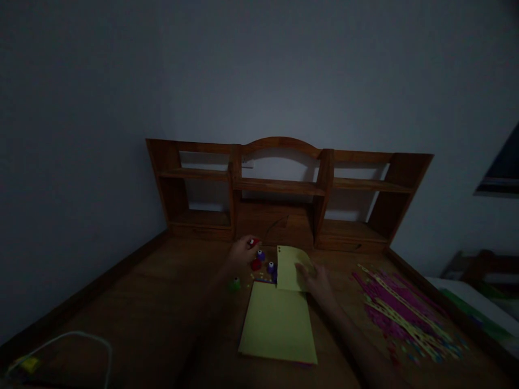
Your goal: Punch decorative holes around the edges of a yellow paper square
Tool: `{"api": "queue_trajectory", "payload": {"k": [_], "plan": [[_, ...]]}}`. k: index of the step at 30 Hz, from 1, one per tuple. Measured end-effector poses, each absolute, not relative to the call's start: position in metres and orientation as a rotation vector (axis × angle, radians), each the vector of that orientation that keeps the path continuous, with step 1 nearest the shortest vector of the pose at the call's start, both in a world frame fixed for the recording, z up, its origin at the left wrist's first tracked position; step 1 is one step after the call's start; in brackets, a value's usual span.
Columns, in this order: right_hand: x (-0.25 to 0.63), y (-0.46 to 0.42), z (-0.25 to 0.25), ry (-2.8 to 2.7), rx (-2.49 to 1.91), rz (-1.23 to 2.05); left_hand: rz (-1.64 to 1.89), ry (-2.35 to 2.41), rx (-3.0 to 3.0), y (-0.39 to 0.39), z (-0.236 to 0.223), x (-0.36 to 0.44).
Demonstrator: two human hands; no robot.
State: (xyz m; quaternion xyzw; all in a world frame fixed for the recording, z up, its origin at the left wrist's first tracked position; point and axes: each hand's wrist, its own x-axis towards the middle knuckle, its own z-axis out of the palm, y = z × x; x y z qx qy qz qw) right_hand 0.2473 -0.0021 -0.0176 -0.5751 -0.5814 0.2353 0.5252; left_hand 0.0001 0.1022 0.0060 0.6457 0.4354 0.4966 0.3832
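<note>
My left hand (242,250) is closed around a small red craft punch (253,242) with a white spot on it, raised just above the desk. In my right hand (316,278), thumb and fingers grip a pale yellow sheet of paper (290,267), which curls slightly. Small dark holes show in its upper left corner. Beneath it lies a stack of yellow paper (279,324). Between my hands sit a purple punch (260,255), another purple punch (271,267) and a red piece (256,265). A green punch (234,283) stands below my left forearm's far end.
Tiny yellow bits lie around the punches. A heap of pink and yellow punched strips (397,302) spreads on the right of the wooden desk (162,292). The wooden shelf unit (279,186) borders the back. A white cable (81,333) loops at lower left.
</note>
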Motion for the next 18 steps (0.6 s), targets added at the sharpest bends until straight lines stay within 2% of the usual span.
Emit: {"api": "queue_trajectory", "payload": {"k": [6, 18], "plan": [[0.247, -0.007, -0.012, -1.260, -1.364, 0.689, 1.177, 0.680, 1.280, 0.085, -0.009, 0.037], [0.240, -0.011, -0.012, -1.308, -1.385, 0.674, 1.106, 0.625, 1.284, 0.077, -0.026, 0.039]]}}
